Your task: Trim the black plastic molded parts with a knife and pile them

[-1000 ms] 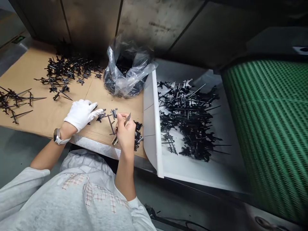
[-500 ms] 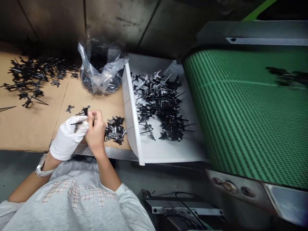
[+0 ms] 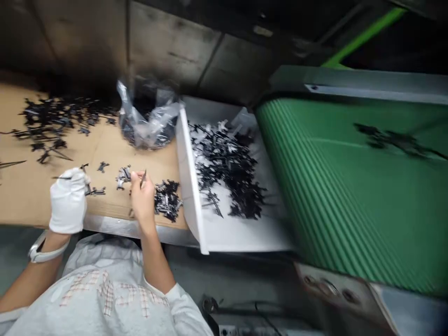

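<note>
My left hand [image 3: 69, 201], in a white glove, is closed over the cardboard's left part. A thin black plastic stem [image 3: 61, 178] sticks out from its fingers. Small black clip-like parts [image 3: 97, 191] show just right of the glove; whether they touch it I cannot tell. My bare right hand [image 3: 143, 198] is closed on a small dark pointed piece [image 3: 143, 178] that stands up from its fingers. Beside its fingertips lies a small cluster of black parts [image 3: 123, 176], and to its right a pile of loose black parts [image 3: 167, 199].
A heap of black stemmed parts [image 3: 56, 116] covers the back left of the cardboard [image 3: 31, 196]. Behind my hands sits a clear plastic bag [image 3: 149, 126]. A white tray [image 3: 227, 235] full of black parts stands right, beside a green conveyor belt [image 3: 336, 196] carrying a blurred black part [image 3: 388, 139].
My hands, together before, have come apart: the left went left, while the right stayed near the pile. The pointed piece now shows in my right hand. The camera view has shifted.
</note>
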A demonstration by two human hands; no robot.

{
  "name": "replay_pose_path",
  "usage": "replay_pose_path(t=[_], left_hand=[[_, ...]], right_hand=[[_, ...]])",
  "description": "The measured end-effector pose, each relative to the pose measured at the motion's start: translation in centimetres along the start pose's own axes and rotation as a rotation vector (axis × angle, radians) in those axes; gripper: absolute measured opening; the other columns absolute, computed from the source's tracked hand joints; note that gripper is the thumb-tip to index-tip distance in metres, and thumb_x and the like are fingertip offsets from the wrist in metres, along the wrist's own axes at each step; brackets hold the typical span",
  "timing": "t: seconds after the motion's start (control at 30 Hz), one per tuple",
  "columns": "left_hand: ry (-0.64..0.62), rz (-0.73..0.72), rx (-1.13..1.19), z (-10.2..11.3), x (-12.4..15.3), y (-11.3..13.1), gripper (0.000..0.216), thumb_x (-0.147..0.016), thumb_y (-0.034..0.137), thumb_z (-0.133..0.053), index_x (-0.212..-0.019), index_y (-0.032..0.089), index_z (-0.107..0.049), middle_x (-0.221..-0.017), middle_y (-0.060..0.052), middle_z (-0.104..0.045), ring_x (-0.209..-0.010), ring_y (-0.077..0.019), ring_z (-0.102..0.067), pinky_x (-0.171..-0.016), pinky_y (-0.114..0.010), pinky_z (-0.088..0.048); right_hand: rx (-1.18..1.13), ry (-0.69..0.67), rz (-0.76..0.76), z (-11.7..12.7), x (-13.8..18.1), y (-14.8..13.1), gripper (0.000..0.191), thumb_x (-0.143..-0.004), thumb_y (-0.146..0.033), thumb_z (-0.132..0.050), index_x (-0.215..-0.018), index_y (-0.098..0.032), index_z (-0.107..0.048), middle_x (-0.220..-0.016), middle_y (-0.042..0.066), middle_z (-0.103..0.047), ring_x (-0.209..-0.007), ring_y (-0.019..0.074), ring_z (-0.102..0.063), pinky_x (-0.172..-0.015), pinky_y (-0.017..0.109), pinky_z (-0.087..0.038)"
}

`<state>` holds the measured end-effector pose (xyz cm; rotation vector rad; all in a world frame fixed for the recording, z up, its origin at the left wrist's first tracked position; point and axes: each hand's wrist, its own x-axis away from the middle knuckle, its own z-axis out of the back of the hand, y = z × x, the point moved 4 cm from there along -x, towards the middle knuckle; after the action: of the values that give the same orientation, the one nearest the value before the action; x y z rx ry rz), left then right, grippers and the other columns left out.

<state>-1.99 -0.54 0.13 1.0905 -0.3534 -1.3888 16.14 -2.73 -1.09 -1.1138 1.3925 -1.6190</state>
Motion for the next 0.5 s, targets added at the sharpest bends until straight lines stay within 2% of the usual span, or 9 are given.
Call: replay_pose_path(t=[0.07,0.13,0.2,0.3,0.4,0.5], left_hand=[[-0.075,0.022,-0.168,2.4,-1.9,-2.3,0.026,-0.088,0.043,-0.048,-0.075,0.022,-0.057,-0.077,-0.008,-0.067,-0.076,-0.0237,-0.066,-0.078,-0.037,-0.054],[-0.119,0.080,-0.325,5.6,-3.4,-5.1,0.021,-0.083,0.038,-0.052,-0.074,0.021,-0.061,-0.079,-0.010,-0.069,-0.086,-0.0276,-0.067,-0.089,-0.041,-0.051],[-0.124,0.154,-0.445,8.7,-4.2,-7.8,0.018,-0.081,0.034,-0.052,-0.072,0.020,-0.060,-0.072,-0.008,-0.066,-0.089,-0.0283,-0.066,-0.087,-0.040,-0.048],[-0.065,0.220,-0.544,12.1,-5.1,-10.8,0.031,-0.088,0.040,-0.043,-0.073,0.018,-0.058,-0.065,-0.001,-0.055,-0.098,-0.0254,-0.067,-0.079,-0.034,-0.040],[-0.011,0.230,-0.560,13.6,-6.3,-12.4,0.042,-0.091,0.047,-0.037,-0.073,0.014,-0.057,-0.064,0.003,-0.046,-0.108,-0.0213,-0.065,-0.072,-0.032,-0.028],[0.052,0.251,-0.546,14.5,-7.7,-13.3,0.045,-0.091,0.049,-0.043,-0.069,0.010,-0.050,-0.060,0.006,-0.038,-0.112,-0.0197,-0.064,-0.069,-0.034,-0.020]], right_hand=[[0.119,-0.049,0.026,0.3,-0.4,-0.1,0.018,-0.090,-0.037,-0.055,-0.077,-0.024,-0.053,-0.061,-0.005,-0.056,-0.059,0.0151,-0.053,-0.061,0.026,-0.041],[0.228,-0.091,0.056,0.0,-1.0,-0.2,0.018,-0.091,-0.035,-0.050,-0.077,-0.025,-0.052,-0.062,-0.003,-0.056,-0.061,0.0181,-0.054,-0.062,0.028,-0.039],[0.325,-0.128,0.096,-0.7,-1.4,-0.2,0.017,-0.091,-0.033,-0.048,-0.076,-0.025,-0.050,-0.064,-0.001,-0.058,-0.063,0.0204,-0.054,-0.064,0.030,-0.037],[0.443,-0.153,0.154,-1.9,-1.9,0.2,0.017,-0.092,-0.029,-0.046,-0.076,-0.026,-0.049,-0.070,0.004,-0.062,-0.068,0.0230,-0.057,-0.067,0.033,-0.038],[0.530,-0.129,0.196,-2.4,-2.5,0.9,0.014,-0.092,-0.024,-0.046,-0.079,-0.025,-0.051,-0.079,0.008,-0.065,-0.076,0.0251,-0.060,-0.072,0.034,-0.041],[0.590,-0.090,0.231,-2.3,-2.9,1.6,0.011,-0.090,-0.019,-0.047,-0.082,-0.024,-0.053,-0.083,0.009,-0.064,-0.083,0.0263,-0.060,-0.076,0.036,-0.044]])
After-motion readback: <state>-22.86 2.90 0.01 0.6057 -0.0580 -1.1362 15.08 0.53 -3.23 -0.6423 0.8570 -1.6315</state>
